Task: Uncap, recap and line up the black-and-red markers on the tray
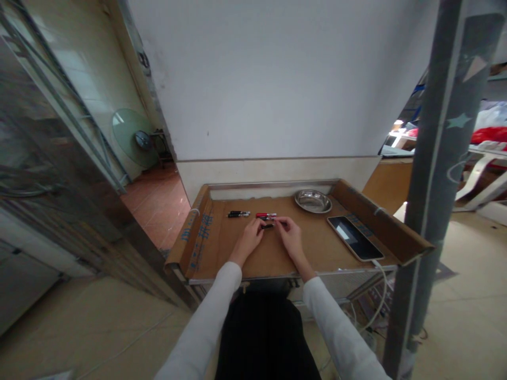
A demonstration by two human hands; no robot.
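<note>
Between both hands, low over the cardboard-lined table (253,258), is a black pen (268,226) lying crosswise. My left hand (250,237) pinches its left end, and my right hand (290,235) grips the right end, where fingers partly hide it. Just beyond my fingertips lie red pens (265,215), with a dark pen close by them, partly covered by my right hand. Farther left, black pens (238,214) rest side by side on the cardboard. Whether the held pen is capped is too small to tell.
A round steel dish (312,201) stands at the back right. Nearer me on the right lies a phone (355,238) with a white cable (383,290) hanging over the front edge. Folded cardboard walls (380,219) border the sides, and a wall rises behind.
</note>
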